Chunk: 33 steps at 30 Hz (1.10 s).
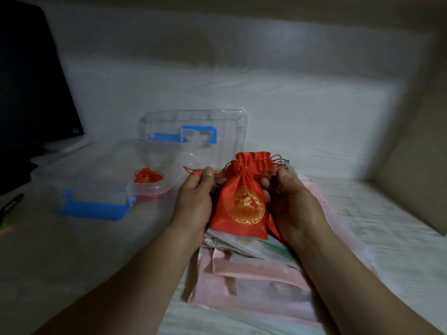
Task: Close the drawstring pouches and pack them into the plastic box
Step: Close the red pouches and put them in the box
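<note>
Lying under both forearms, a loose heap of flat pink and pale fabric pouches covers the near part of the table, directly below the work. To the left stands a clear plastic box with blue latches, open, with one small closed red pouch inside near its right end. Behind the box lies its clear lid with a blue handle. A dark flat screen fills the far left, and a black pen lies at the left edge. Nothing lies between the hands and the box.

A red satin drawstring pouch with a round gold embroidered emblem is held up between the hands, above the heap and right of the box. Its neck is gathered tight, with the top standing in a ruffle. The left hand has thumb and fingers pinched together on the red cord at the left side; the right hand pinches the cord at the right.
</note>
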### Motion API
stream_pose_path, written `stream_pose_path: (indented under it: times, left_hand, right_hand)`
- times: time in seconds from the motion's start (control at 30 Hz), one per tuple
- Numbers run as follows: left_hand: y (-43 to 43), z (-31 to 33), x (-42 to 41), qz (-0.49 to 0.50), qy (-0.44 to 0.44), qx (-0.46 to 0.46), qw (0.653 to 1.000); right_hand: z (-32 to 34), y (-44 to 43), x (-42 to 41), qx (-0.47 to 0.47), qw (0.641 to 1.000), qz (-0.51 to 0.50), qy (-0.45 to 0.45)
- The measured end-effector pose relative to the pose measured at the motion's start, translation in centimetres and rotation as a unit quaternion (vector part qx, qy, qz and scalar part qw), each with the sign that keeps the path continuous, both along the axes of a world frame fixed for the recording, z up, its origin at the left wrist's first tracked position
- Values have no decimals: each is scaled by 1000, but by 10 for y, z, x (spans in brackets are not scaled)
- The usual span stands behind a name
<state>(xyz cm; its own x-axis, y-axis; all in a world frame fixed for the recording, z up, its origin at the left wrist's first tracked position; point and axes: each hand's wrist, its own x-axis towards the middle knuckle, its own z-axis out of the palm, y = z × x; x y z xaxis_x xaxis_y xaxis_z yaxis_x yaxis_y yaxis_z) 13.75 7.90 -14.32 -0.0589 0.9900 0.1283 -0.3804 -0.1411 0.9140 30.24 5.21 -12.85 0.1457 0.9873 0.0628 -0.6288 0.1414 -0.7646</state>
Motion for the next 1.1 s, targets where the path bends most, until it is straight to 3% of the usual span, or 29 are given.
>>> stream_pose_path:
  times: [0.23,0.43,0.53,0.6,0.67,0.73,0.9,1.1]
  left_hand:
    - [-1,13,6,-7,12,-20,1000]
    - [-9,24,0,-78,-39,0,996]
    - [-13,29,-1,-92,-10,50,994]
    - [-16,34,-2,-64,110,108,986]
    - [-18,35,-2,-49,231,173,956]
    - [-21,33,0,-69,290,213,931]
    - [-24,26,0,-91,303,239,918]
    - [-23,30,1,-81,223,188,953]
  right_hand:
    - [2,-8,8,0,1000,19,23]
    - [7,-15,2,-23,998,41,34]
    - [12,-21,0,18,999,15,-49]
    - [16,-22,-3,58,986,-26,-151]
    - [21,-24,-6,107,956,-88,-257]
    - [25,-26,-9,150,922,-129,-335]
    - [28,-24,-23,193,883,-132,-407]
    - [19,-26,-17,130,909,-116,-378]
